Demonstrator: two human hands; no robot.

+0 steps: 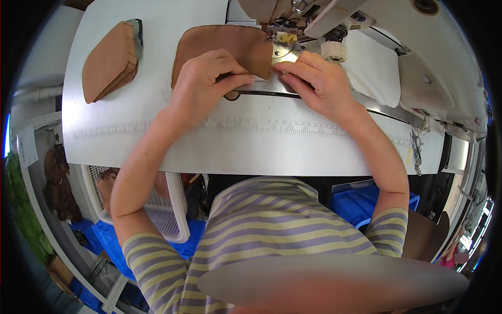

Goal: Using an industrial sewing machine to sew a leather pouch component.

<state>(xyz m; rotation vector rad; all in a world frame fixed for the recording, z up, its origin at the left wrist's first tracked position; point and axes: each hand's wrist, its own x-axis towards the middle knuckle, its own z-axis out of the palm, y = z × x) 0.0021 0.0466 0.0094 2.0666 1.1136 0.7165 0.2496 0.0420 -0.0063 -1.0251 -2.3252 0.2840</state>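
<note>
A brown leather-like piece (225, 44) with rounded corners lies flat at the sewing machine (285, 23), its right edge beside the needle and presser foot. My left hand (206, 78) pinches its near edge between thumb and fingers, where a pale strip of the underside shows. My right hand (321, 83) is just right of the piece's near corner, in front of the metal needle plate (284, 55). Its thumb and forefinger come close together; whatever is between them, if anything, is too small to make out.
A stack of brown pieces (107, 65) lies at the left of the white table (157, 141), which has a printed ruler. Small scissors (416, 149) lie at its right end. Below are a white basket (180, 209) and a blue bin (353, 206). The machine's body fills the upper right.
</note>
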